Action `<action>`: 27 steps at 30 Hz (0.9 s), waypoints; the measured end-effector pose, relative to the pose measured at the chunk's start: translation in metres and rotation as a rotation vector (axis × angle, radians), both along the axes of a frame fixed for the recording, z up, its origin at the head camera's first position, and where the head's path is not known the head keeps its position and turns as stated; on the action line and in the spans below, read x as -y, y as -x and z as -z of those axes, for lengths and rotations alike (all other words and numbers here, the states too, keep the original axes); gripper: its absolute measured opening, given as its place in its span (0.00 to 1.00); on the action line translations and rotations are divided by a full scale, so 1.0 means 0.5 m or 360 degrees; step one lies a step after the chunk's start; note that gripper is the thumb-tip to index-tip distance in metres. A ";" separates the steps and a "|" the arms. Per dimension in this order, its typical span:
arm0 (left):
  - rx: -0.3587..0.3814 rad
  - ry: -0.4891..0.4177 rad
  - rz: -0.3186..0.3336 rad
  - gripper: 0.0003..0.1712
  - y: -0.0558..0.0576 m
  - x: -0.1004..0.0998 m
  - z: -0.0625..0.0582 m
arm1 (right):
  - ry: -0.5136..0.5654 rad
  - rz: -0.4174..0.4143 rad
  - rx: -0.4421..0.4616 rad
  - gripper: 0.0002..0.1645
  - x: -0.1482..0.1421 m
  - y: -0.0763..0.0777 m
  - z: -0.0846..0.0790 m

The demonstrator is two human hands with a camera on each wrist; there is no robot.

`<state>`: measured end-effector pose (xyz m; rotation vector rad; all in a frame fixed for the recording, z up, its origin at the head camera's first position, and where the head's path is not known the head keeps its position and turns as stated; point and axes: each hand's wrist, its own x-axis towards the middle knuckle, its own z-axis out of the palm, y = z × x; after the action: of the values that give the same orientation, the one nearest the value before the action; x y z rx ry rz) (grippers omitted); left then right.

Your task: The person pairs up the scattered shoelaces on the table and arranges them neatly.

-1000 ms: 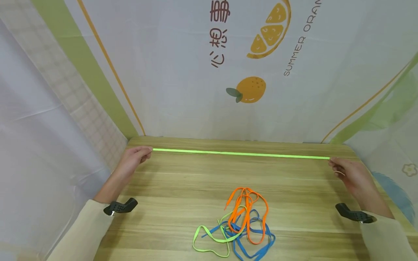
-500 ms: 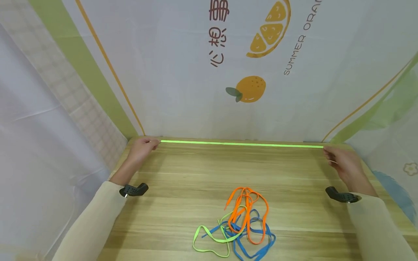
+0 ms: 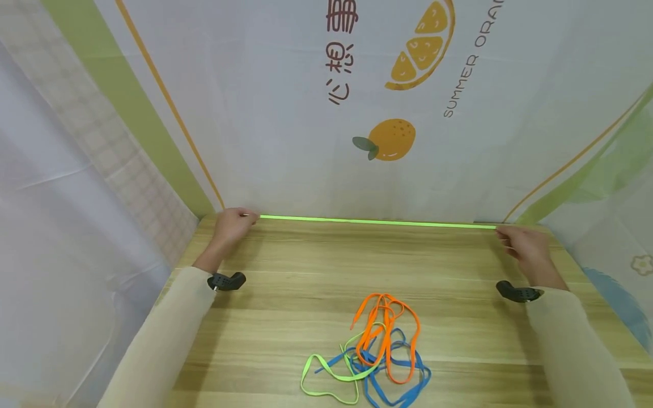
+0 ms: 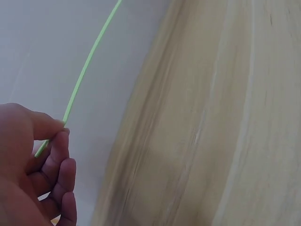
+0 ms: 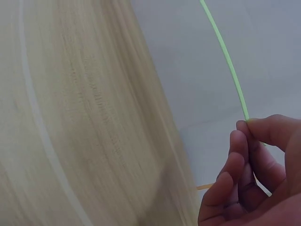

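A light green shoelace is stretched straight between both hands along the far edge of the table. My left hand pinches its left end between thumb and forefinger, as the left wrist view shows, with a short tail of the lace behind the fingertips. At the other end my right hand pinches the lace between thumb and fingertips; in the right wrist view the taut lace runs up and away from them. The other fingers of both hands are curled loosely.
Nearer on the wooden table lies a loose tangle: an orange shoelace on top, a blue shoelace and another green shoelace. A white printed curtain hangs right behind the far edge.
Both hands have moved away from me toward the far table edge and slightly closer together, carrying the green shoelace with them. The tangled shoelaces have stayed put.
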<state>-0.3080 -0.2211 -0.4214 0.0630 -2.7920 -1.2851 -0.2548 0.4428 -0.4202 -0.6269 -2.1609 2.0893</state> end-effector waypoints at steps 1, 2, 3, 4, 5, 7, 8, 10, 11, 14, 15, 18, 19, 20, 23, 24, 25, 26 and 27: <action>-0.0010 0.0051 0.0003 0.25 0.006 -0.001 0.004 | -0.0025 -0.0006 -0.0005 0.21 0.000 0.003 0.003; -0.0052 0.0081 0.0018 0.26 0.022 0.008 0.021 | -0.0045 -0.0004 -0.0008 0.21 0.002 0.006 0.006; -0.0064 0.0124 0.0019 0.26 0.027 0.007 0.023 | -0.0066 -0.0006 -0.0010 0.21 0.002 0.009 0.009; -0.0072 0.0166 0.0018 0.26 0.032 0.005 0.026 | -0.0084 -0.0005 -0.0011 0.21 0.003 0.013 0.012; -0.0076 0.0207 0.0019 0.26 0.036 0.004 0.027 | -0.0110 -0.0009 -0.0009 0.21 0.003 0.016 0.015; -0.0073 0.0263 0.0016 0.25 0.044 0.000 0.028 | -0.0170 -0.0013 -0.0001 0.22 0.003 0.024 0.020; -0.0064 0.0280 0.0015 0.26 0.048 -0.002 0.029 | -0.0212 -0.0009 0.0006 0.22 0.004 0.028 0.023; -0.0005 0.0339 0.0007 0.27 0.044 -0.018 0.016 | -0.0336 -0.0019 0.0021 0.23 0.004 0.037 0.029; 0.0008 0.0360 0.0005 0.27 0.047 -0.019 0.017 | -0.0412 -0.0026 0.0032 0.23 0.005 0.041 0.032; 0.0048 0.0408 -0.0013 0.24 0.055 -0.022 0.021 | -0.0677 -0.0037 0.0068 0.19 0.011 0.051 0.040; 0.0057 0.0423 -0.0021 0.22 0.056 -0.023 0.022 | -0.0757 -0.0039 0.0074 0.18 0.014 0.054 0.043; 0.0083 0.0461 -0.0048 0.15 0.061 -0.023 0.030 | -0.0947 -0.0031 0.0091 0.20 0.022 0.060 0.051; 0.0088 0.0474 -0.0054 0.14 0.062 -0.022 0.032 | -0.0976 -0.0025 0.0095 0.22 0.025 0.062 0.055; 0.0095 0.0485 -0.0056 0.15 0.063 -0.022 0.035 | -0.1007 -0.0017 0.0092 0.23 0.026 0.065 0.059; 0.0100 0.0506 -0.0062 0.17 0.068 -0.021 0.043 | -0.1067 0.0005 0.0093 0.26 0.033 0.069 0.068; 0.0101 0.0512 -0.0067 0.18 0.069 -0.021 0.044 | -0.1069 0.0016 0.0090 0.26 0.035 0.071 0.070; 0.0101 0.0515 -0.0067 0.18 0.070 -0.021 0.045 | -0.1073 0.0018 0.0092 0.27 0.038 0.073 0.072; 0.0104 0.0520 -0.0070 0.19 0.071 -0.021 0.046 | -0.1074 0.0022 0.0089 0.27 0.040 0.074 0.074; 0.0107 0.0526 -0.0072 0.19 0.072 -0.021 0.047 | -0.1093 0.0021 0.0086 0.28 0.044 0.075 0.074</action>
<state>-0.3440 -0.2104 -0.4447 0.1523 -2.9985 -0.8117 -0.2924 0.4207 -0.4574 -0.6030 -2.6511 1.1838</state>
